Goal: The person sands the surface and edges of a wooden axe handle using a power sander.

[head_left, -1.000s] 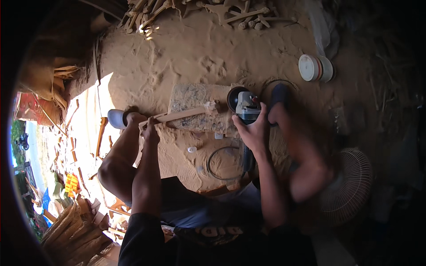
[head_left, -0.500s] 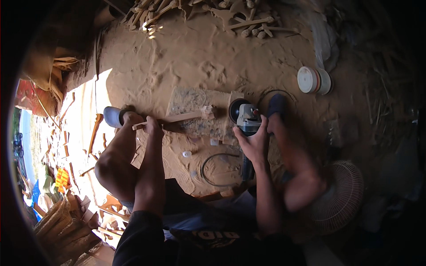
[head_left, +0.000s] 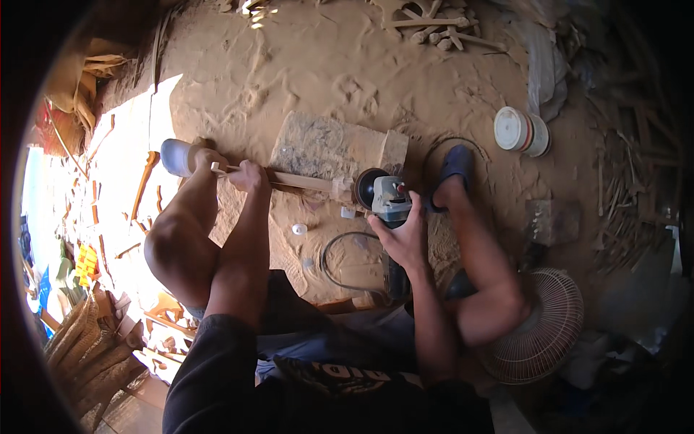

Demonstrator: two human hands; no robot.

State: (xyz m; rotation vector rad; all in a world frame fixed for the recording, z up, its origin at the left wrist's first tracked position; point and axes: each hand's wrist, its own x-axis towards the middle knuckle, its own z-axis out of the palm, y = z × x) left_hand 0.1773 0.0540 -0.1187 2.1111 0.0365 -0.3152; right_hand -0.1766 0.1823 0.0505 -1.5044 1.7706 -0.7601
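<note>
My left hand (head_left: 250, 177) is closed around a long, pale carved piece of wood (head_left: 300, 181), near its narrower left end. Its blockier right end lies along the near side of a dusty, stained block (head_left: 311, 141). In my right hand (head_left: 405, 237) is an angle grinder (head_left: 391, 199), gripped around its head, with the body and dark handle hanging toward me. The grinder's round dark disc (head_left: 369, 189) is up against the right end of the wood; whether they touch I cannot make out.
A fan in a wire cage (head_left: 546, 325) stands by my right knee. A white tub (head_left: 522, 132) lies at the right, and carved wooden pieces (head_left: 441, 29) are heaped at the far side. A dark cable (head_left: 329, 264) loops over the sandy ground (head_left: 289, 79). Wood scraps (head_left: 146, 182) litter the sunlit left.
The grinder has moved left and its disc has come to the wood's right end. The wood's right end has swung nearer to me, off the block's middle. The view has shifted slightly.
</note>
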